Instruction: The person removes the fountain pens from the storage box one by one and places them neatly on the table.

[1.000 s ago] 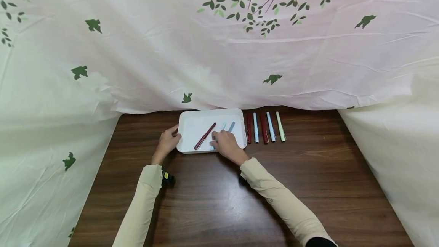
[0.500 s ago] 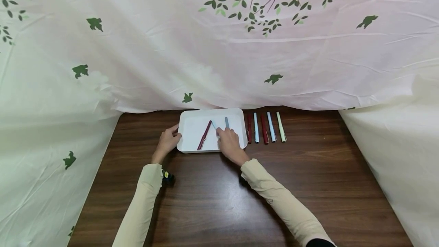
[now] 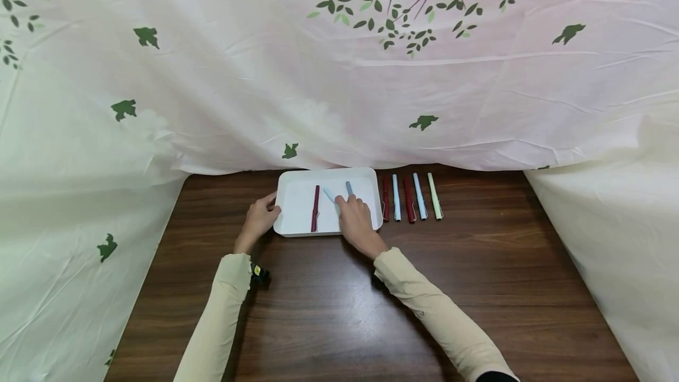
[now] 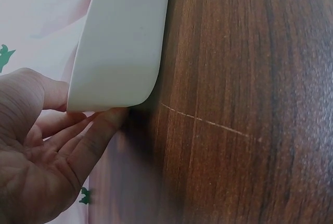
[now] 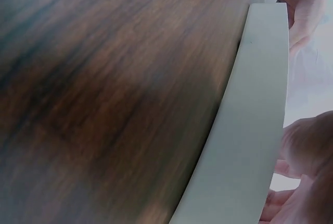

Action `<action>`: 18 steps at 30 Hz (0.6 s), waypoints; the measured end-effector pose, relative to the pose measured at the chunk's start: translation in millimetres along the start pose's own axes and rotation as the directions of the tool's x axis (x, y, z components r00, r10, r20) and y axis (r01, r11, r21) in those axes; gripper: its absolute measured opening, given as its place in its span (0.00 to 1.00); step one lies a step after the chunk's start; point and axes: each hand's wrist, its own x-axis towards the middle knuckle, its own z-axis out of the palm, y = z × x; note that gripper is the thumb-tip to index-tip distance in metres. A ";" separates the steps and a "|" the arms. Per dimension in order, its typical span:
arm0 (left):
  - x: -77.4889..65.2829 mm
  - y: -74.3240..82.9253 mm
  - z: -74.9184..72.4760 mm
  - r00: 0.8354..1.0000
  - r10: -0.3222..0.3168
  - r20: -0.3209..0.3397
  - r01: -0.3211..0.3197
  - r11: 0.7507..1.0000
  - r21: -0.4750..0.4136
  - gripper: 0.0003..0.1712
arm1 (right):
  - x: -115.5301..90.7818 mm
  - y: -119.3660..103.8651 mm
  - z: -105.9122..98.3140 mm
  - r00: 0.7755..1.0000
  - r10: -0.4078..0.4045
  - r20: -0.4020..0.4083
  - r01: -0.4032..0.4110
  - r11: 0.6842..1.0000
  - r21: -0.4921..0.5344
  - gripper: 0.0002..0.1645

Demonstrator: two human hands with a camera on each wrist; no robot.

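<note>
A white tray [image 3: 292, 187] sits at the back of the table. My left hand [image 3: 259, 220] holds its left end; in the left wrist view the thumb lies over the rim and the fingers are against the outer wall [image 4: 122, 41]. My right hand [image 3: 356, 223] reaches into the tray, fingers bent down among the pens. A light blue pen [image 3: 328, 194] sticks out by its thumb, and a grey-blue pen [image 3: 349, 187] beyond its fingers. To their left lies a dark red pen [image 3: 315, 210], nearly upright in view. I cannot tell whether the right fingers pinch a pen.
Right of the tray several pens lie in a row: dark red [image 3: 385, 199], light blue [image 3: 396, 198], dark red [image 3: 409, 200], light blue [image 3: 419, 196] and pale green [image 3: 435, 196]. Printed cloth [image 3: 339, 105] hangs behind the dark wooden table [image 3: 329, 323].
Inside the tray the dark red pen has turned from slanted to nearly upright and shifted. The light blue and grey-blue pens have swung leftward at their tops. My left hand has stayed put.
</note>
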 end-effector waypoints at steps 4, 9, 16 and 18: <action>-0.4 0.6 0.6 1.000 -0.004 0.001 0.004 1.000 0.001 0.32 | -0.2 2.3 -2.7 0.997 -0.037 -0.061 0.036 0.999 -0.018 0.13; -0.5 1.0 0.4 1.000 -0.010 0.003 0.010 1.000 0.011 0.33 | 0.2 5.6 -6.3 0.993 -0.046 -0.105 0.045 0.999 -0.010 0.17; -2.4 1.5 -0.3 1.000 -0.014 0.001 0.014 1.000 0.004 0.33 | 1.1 11.5 -8.9 0.990 -0.032 -0.137 0.033 0.999 0.005 0.19; -3.4 2.1 -0.3 1.000 -0.012 0.004 0.012 1.000 -0.005 0.32 | 0.7 14.0 -10.4 0.989 -0.025 -0.144 0.026 1.000 0.005 0.17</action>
